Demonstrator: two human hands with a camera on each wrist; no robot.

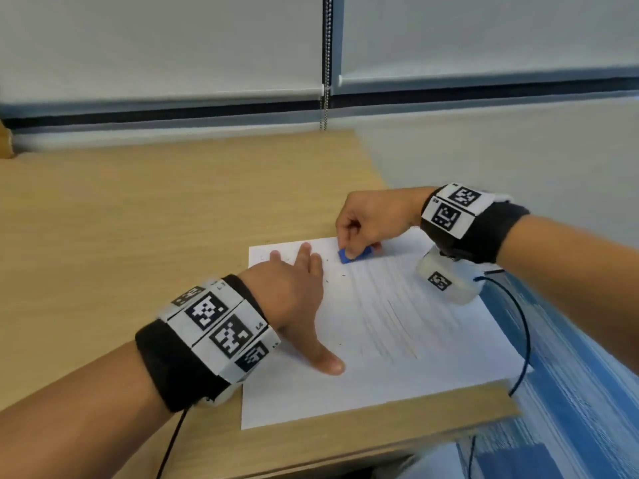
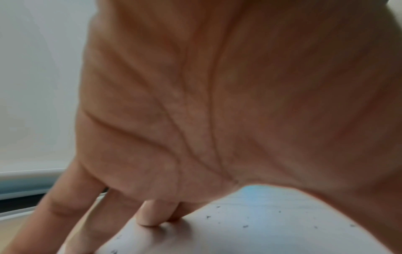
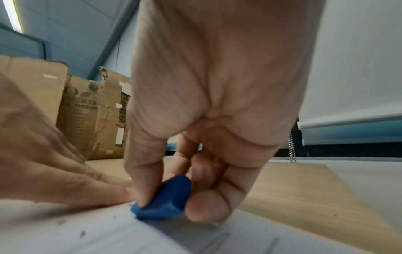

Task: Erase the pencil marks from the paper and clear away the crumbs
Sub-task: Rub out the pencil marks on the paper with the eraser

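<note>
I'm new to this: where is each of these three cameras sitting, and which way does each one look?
Head: worn on the head, looking forward and down at the desk and paper; both forearms, the left hand and the right hand show.
Left wrist: under the left wrist, looking along the palm to fingertips pressing the paper.
Right wrist: under the right wrist, looking at fingers pinching the blue eraser.
Shared: the eraser and crumbs on the paper.
</note>
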